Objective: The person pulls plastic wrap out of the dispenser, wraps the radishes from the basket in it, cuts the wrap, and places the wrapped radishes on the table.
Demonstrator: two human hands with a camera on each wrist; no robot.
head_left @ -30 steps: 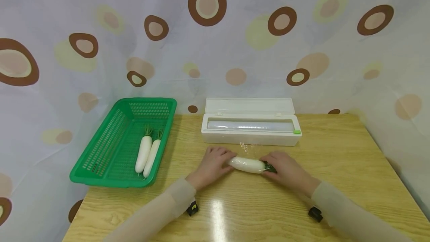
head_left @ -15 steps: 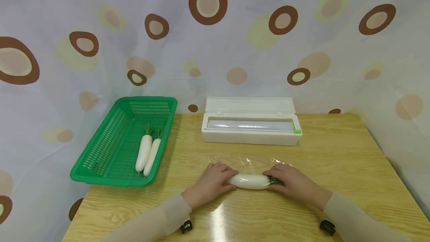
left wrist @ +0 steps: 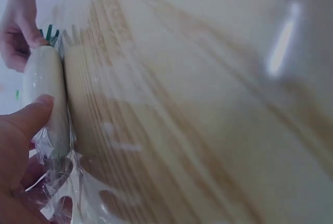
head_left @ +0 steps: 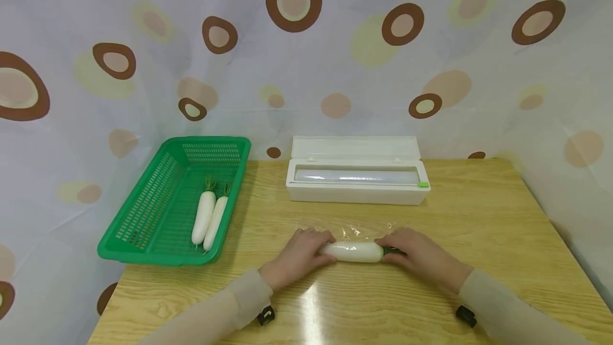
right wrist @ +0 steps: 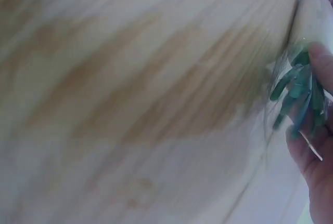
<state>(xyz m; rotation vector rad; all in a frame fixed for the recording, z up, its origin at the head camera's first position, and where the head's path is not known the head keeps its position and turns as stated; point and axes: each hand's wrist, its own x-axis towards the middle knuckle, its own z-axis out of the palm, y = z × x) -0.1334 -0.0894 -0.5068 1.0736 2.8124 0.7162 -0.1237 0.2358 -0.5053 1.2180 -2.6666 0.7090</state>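
A white radish (head_left: 356,252) with a glossy layer of cling film (head_left: 353,231) around it lies crosswise at mid-table. My left hand (head_left: 305,254) grips its left, tapered end. At the other end, my right hand (head_left: 417,254) grips the radish beside its trimmed green stems (right wrist: 299,91). In the left wrist view the left thumb (left wrist: 37,114) presses on the radish, and crumpled film gathers about the fingers below. Behind the radish a flat strip of clear film extends on the table toward the box.
A green basket (head_left: 139,257) at the left holds two more white radishes (head_left: 204,217). Behind the hands stands a white cling film box (head_left: 354,195), lid up, with a roll (head_left: 356,175) inside and a green slider (head_left: 423,184). A patterned cloth hangs behind the wooden table (head_left: 498,228).
Both hands brought the radish toward the body, away from the box, then slightly back. The film strip behind it looked wider half a second ago.
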